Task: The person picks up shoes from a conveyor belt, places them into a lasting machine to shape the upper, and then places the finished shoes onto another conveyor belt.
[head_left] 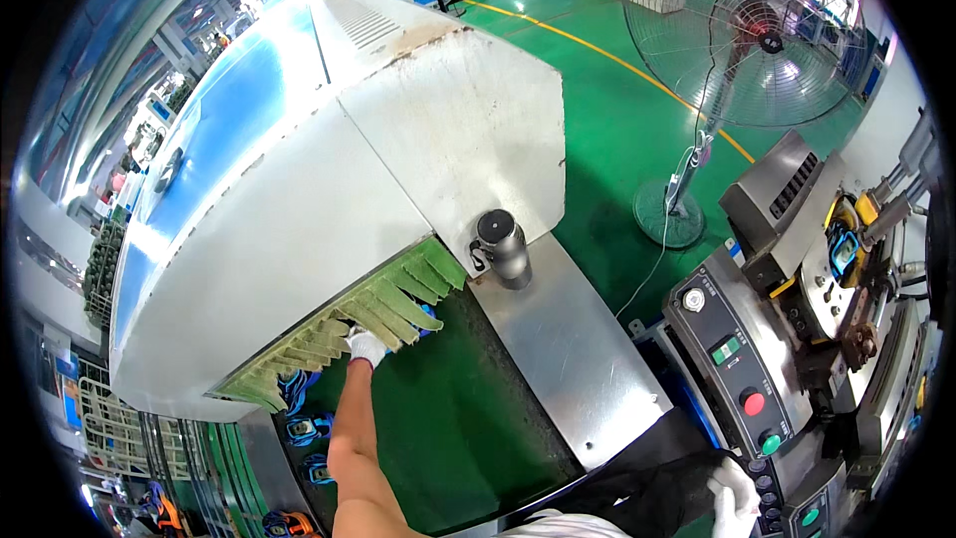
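My left arm stretches forward to a green strip curtain (398, 294) hanging in the mouth of a large white machine hood. My left hand (366, 347), in a white glove, is at the strips' lower ends; its fingers are partly covered, so their grip does not show. Below it runs a green conveyor belt (448, 418). Blue-and-black pieces (304, 428) lie along the belt's left side, some beneath the curtain; their kind is unclear. My right hand (734, 498), also white-gloved, hangs low beside the control panel (732, 339), fingers loosely apart, with nothing visible in it.
A dark metal flask (503, 247) stands on the steel ledge (568, 359) right of the belt. Farther right are a machine with metal clamps (827, 289) and a standing fan (747, 35), whose cable crosses the floor. Orange-and-black pieces (287, 524) lie at lower left.
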### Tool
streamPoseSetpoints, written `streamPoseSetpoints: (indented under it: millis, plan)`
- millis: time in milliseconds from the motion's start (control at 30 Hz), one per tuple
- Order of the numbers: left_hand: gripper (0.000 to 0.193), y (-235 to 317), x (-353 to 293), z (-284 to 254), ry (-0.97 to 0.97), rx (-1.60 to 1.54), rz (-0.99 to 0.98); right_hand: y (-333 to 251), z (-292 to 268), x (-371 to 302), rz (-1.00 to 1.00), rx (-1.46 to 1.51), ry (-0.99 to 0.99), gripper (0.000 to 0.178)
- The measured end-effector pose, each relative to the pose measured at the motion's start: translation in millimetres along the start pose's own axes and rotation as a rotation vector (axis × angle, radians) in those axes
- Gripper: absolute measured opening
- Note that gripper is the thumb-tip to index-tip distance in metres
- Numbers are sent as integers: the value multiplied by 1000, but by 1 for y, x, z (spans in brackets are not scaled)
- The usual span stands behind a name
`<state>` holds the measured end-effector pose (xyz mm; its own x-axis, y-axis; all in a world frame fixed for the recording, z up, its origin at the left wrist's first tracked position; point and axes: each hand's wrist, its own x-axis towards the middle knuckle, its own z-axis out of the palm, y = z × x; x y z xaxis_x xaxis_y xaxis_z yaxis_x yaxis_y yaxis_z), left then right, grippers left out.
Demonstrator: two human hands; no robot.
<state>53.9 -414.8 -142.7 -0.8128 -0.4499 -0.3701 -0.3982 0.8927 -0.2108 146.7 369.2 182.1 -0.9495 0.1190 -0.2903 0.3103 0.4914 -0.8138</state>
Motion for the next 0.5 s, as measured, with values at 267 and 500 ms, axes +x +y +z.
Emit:
streamPoseSetpoints:
  millis: [267,500]
  plan:
    - [86,99,-98,-56,338,-641,-143,-176,49,25,-734,344,-600,41]
    - [87,149,-162,-75,406,-841,-210,-151,37,29,-667,346,-583,46]
